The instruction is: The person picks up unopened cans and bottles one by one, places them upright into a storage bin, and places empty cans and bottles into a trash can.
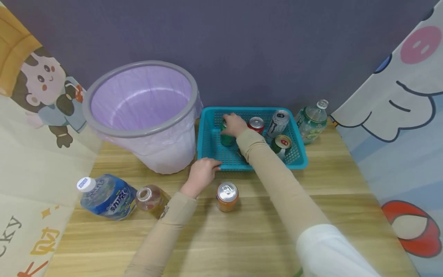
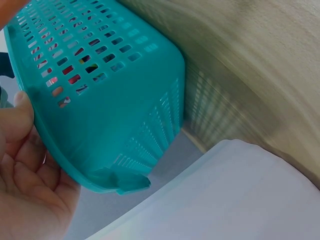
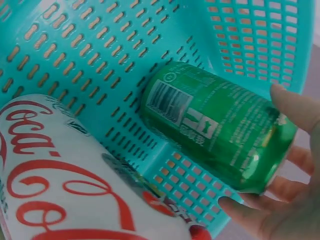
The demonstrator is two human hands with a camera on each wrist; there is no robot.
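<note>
While left hand (image 1: 202, 173) pinches front rim (image 1: 238, 167) of teal perforated plastic basket (image 1: 256, 109) at frame centre, right hand (image 1: 235, 126) curls thumb and fingers round green cylindrical metal can (image 1: 227, 140), inside basket, frame-left side; steady rim, light even grip advisable.

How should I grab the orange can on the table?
Probably best round its upper sides, coming from the near side: the orange can stands upright, its round sides are bare, and the blue basket sits just behind it.
</note>
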